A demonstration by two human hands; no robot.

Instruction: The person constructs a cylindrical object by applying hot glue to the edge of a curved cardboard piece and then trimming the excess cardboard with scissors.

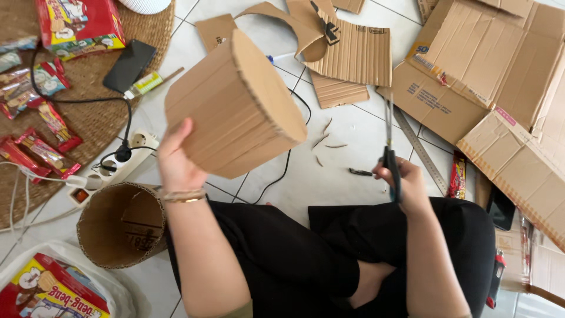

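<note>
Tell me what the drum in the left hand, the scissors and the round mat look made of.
Drum: matte brown corrugated cardboard; fluted edge shows on its rim. Scissors: shiny metal blades, dark handles that look plastic. Round mat: probably woven straw or rattan, judging by its coiled tan weave.

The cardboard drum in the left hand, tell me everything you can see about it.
The cardboard drum is a short, wide cylinder of plain brown corrugated board. Its side wall is bent in narrow flat strips, and a round flat disc closes the end facing right. It is held up off the tiled floor, tilted on its side. The left hand grips its lower left edge; nothing else touches it. The right hand, apart from it, holds scissors pointing up.
</note>
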